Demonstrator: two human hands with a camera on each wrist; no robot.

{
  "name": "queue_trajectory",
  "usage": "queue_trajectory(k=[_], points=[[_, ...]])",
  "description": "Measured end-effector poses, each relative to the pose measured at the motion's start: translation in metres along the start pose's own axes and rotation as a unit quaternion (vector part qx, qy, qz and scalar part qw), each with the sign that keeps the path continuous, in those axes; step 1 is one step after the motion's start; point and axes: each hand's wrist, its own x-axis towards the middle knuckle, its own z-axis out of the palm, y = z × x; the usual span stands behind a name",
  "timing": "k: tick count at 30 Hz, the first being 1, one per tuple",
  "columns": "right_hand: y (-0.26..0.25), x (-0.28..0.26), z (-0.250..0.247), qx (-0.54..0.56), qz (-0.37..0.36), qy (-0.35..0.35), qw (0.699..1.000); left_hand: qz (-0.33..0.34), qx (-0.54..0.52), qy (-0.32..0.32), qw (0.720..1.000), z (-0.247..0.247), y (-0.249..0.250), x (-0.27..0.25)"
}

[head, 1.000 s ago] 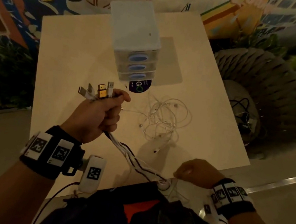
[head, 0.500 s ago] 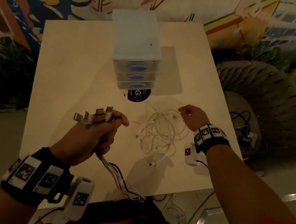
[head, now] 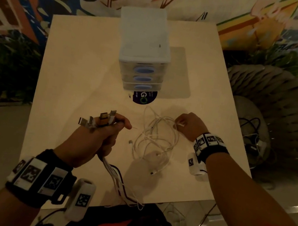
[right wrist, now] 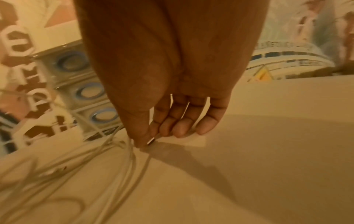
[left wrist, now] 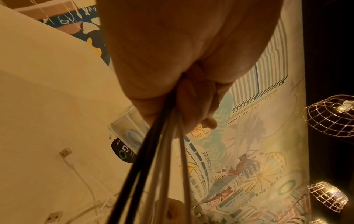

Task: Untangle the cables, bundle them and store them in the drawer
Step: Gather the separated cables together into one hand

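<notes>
My left hand (head: 99,136) grips a bundle of cables (head: 114,177), several plug ends (head: 102,120) sticking up above the fist; white and black strands (left wrist: 157,166) trail down past the table's near edge. A loose tangle of white cables (head: 156,141) lies on the table right of that hand. My right hand (head: 189,125) is at the tangle's far right edge, thumb and forefinger pinching a small plug end (right wrist: 152,141) of a white cable. The white drawer unit (head: 144,53) with three blue-handled drawers, all closed, stands behind the tangle.
The pale table (head: 76,74) has a dark round sticker (head: 143,97) in front of the drawers. A woven grey chair (head: 280,118) with dark cables on its seat stands to the right. Painted wall behind; plants at the left.
My right hand left the trailing cable ends near my body, reached across to the far right of the white tangle and now pinches a plug there. The left hand has kept its grip.
</notes>
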Motion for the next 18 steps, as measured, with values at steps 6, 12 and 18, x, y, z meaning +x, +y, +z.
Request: queue_trajectory(k=[6,12,18], points=[[-0.003,-0.004,0.001,-0.038,-0.005,-0.027,0.999,0.017,0.052,0.015,0.998,0.010,-0.002,0.009],[-0.001,-0.022,-0.014,0.028,-0.034,-0.031,0.999,0.021,0.105,0.029,0.994,0.012,-0.015,0.017],[-0.030,-0.054,-0.035,0.120,-0.081,0.006,0.989,0.082,0.239,0.011,0.968,0.022,-0.022,0.025]])
